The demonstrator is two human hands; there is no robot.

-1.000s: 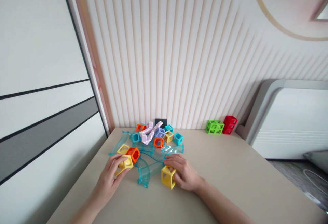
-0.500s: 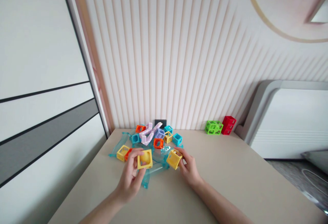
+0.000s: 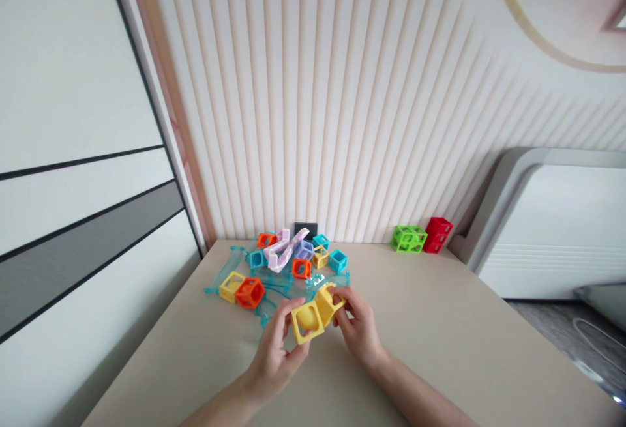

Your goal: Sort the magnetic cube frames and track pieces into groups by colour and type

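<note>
Gripping one yellow cube in the fingers of the left hand and a second yellow cube in those of the right hand, both over the table, nearer than the lilac piece and a bit to its right, too overlapped to tell if touching. Past those, got an orange cube just beside a third yellow cube, front-left of the lilac piece, plus see-through teal tubes strewn around it. Further back, can see a black box behind it, then a green block and red block way off to its right.
</note>
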